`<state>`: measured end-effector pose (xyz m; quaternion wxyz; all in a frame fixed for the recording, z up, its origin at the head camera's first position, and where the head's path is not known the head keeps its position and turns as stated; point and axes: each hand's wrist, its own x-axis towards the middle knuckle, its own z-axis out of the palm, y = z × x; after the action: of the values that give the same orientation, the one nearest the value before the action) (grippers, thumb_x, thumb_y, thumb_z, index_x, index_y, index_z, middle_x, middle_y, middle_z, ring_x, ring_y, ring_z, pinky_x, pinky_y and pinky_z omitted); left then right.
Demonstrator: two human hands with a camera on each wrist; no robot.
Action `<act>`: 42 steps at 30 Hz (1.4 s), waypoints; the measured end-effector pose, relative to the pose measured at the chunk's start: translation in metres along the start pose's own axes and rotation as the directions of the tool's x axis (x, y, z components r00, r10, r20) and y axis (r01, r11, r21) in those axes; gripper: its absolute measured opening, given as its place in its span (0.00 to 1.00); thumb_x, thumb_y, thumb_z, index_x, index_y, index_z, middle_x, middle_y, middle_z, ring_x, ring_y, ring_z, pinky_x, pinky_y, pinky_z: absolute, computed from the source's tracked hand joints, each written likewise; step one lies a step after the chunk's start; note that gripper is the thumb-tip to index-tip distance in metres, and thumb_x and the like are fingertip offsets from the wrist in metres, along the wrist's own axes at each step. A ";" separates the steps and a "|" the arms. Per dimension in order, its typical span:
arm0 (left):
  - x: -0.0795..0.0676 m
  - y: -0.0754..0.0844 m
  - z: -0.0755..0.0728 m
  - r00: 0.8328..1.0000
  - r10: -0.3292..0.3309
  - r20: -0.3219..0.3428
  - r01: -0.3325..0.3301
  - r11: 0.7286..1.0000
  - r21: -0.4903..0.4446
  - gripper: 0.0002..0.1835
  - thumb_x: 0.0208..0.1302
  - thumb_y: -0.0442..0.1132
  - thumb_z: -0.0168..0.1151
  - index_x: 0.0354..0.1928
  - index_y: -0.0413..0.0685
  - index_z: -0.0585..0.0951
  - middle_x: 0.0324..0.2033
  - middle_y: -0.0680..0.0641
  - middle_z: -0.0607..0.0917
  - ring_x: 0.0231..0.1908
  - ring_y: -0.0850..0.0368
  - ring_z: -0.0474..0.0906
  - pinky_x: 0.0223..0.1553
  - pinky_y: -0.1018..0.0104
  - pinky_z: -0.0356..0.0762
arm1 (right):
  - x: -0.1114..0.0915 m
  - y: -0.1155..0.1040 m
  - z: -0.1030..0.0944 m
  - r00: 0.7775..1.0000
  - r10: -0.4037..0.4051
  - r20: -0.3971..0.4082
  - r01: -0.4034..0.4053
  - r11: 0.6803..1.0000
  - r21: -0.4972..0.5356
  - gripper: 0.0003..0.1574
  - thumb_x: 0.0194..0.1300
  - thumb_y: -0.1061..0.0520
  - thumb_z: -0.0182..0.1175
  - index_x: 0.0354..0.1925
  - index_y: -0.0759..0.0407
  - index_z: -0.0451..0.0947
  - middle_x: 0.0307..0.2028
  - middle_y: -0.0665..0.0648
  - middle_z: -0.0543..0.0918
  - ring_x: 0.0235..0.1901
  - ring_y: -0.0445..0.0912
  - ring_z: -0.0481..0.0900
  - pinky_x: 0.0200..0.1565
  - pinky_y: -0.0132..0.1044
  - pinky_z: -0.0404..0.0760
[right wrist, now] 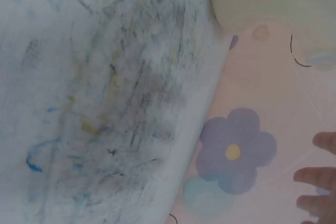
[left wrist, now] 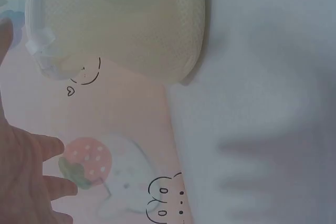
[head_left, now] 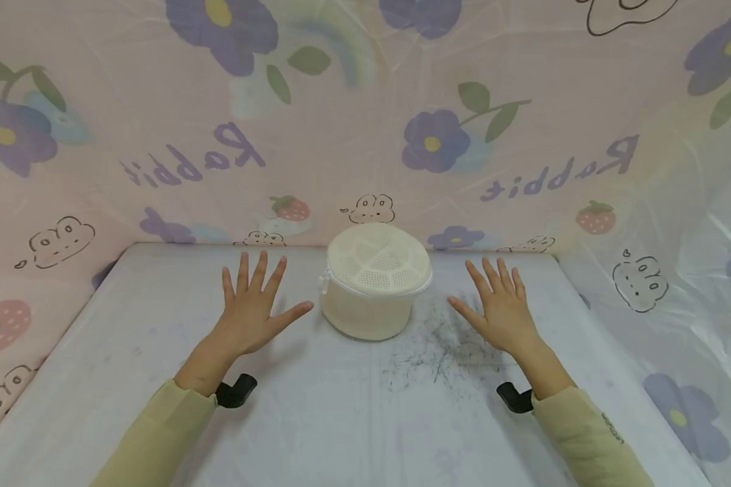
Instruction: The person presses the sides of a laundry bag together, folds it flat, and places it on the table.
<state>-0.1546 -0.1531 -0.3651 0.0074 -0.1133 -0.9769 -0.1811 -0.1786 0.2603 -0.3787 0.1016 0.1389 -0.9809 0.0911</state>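
A round cream mesh laundry bag with a zip round its top stands upright near the table's far edge, between both hands. To its left, my left hand spreads its fingers, palm down, and holds nothing. My right hand is spread the same way on the other side, its thumb pointing towards the bag without touching it. The left wrist view has the bag at its top, with part of the left hand at the edge. In the right wrist view only a corner of the bag shows, above several fingertips.
The white table has dark scuffs right of the bag. A pink curtain printed with flowers, rabbits and strawberries hangs behind and at both sides. Black wrist mounts poke out by the sleeves.
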 end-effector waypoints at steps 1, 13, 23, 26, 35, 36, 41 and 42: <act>0.000 0.001 0.000 1.000 -0.005 0.004 0.005 1.000 -0.006 0.50 0.58 0.75 0.38 0.73 0.54 0.39 0.72 0.43 0.30 0.67 0.45 0.11 0.61 0.37 0.12 | 0.000 0.000 0.000 1.000 0.000 -0.009 0.000 1.000 0.031 0.48 0.63 0.30 0.46 0.72 0.52 0.49 0.70 0.68 0.50 0.72 0.62 0.36 0.67 0.62 0.35; 0.001 0.011 0.001 0.994 -0.112 -0.011 0.106 0.967 -0.233 0.46 0.63 0.70 0.34 0.72 0.44 0.47 0.71 0.35 0.43 0.71 0.37 0.25 0.65 0.36 0.24 | 0.007 -0.009 -0.007 0.997 0.073 0.017 -0.074 0.916 0.395 0.37 0.68 0.41 0.48 0.65 0.63 0.61 0.64 0.68 0.64 0.66 0.65 0.56 0.61 0.64 0.56; 0.005 0.021 -0.002 0.956 -0.250 0.154 0.287 0.687 -0.667 0.39 0.64 0.68 0.36 0.70 0.52 0.56 0.70 0.43 0.57 0.69 0.42 0.52 0.65 0.40 0.53 | 0.014 -0.023 -0.018 0.955 0.160 0.251 -0.288 0.706 0.647 0.41 0.64 0.34 0.49 0.67 0.55 0.58 0.61 0.63 0.70 0.61 0.58 0.68 0.59 0.56 0.68; 0.008 0.024 -0.005 0.947 -0.255 0.196 0.313 0.588 -0.746 0.36 0.66 0.64 0.40 0.70 0.52 0.57 0.69 0.44 0.58 0.69 0.43 0.54 0.66 0.44 0.55 | 0.020 -0.028 -0.020 0.930 0.186 0.317 -0.360 0.641 0.678 0.48 0.61 0.31 0.51 0.69 0.54 0.53 0.64 0.65 0.66 0.62 0.60 0.66 0.61 0.57 0.65; 0.014 0.032 -0.004 0.937 -0.248 0.245 0.343 0.520 -0.782 0.35 0.66 0.61 0.45 0.70 0.53 0.56 0.68 0.46 0.61 0.67 0.46 0.58 0.66 0.49 0.59 | 0.031 -0.040 -0.019 0.889 0.227 0.399 -0.456 0.536 0.711 0.55 0.60 0.32 0.54 0.72 0.56 0.44 0.65 0.66 0.61 0.62 0.63 0.65 0.63 0.54 0.64; 0.015 0.033 -0.004 0.938 -0.245 0.245 0.341 0.519 -0.784 0.35 0.66 0.61 0.45 0.69 0.53 0.57 0.68 0.46 0.62 0.67 0.46 0.58 0.65 0.49 0.59 | 0.032 -0.041 -0.018 0.886 0.225 0.405 -0.461 0.524 0.717 0.55 0.59 0.32 0.54 0.72 0.56 0.43 0.65 0.67 0.61 0.63 0.62 0.65 0.63 0.55 0.64; 0.017 0.036 -0.002 0.942 -0.235 0.239 0.330 0.522 -0.786 0.35 0.65 0.61 0.45 0.69 0.53 0.58 0.69 0.48 0.60 0.66 0.45 0.60 0.64 0.49 0.61 | 0.037 -0.046 -0.016 0.889 0.202 0.410 -0.454 0.490 0.744 0.54 0.60 0.32 0.55 0.71 0.57 0.45 0.65 0.67 0.61 0.64 0.61 0.64 0.62 0.53 0.66; 0.018 0.037 -0.002 0.943 -0.234 0.238 0.328 0.522 -0.788 0.35 0.65 0.61 0.46 0.69 0.53 0.58 0.69 0.48 0.60 0.66 0.46 0.61 0.64 0.49 0.61 | 0.038 -0.047 -0.015 0.892 0.197 0.408 -0.450 0.481 0.753 0.54 0.60 0.33 0.55 0.71 0.57 0.45 0.65 0.66 0.61 0.64 0.61 0.64 0.62 0.53 0.66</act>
<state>-0.1635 -0.1166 -0.3489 -0.1249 0.0461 -0.7857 -0.6041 -0.1981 0.2094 -0.3486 -0.1280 -0.0083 -0.8306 0.5419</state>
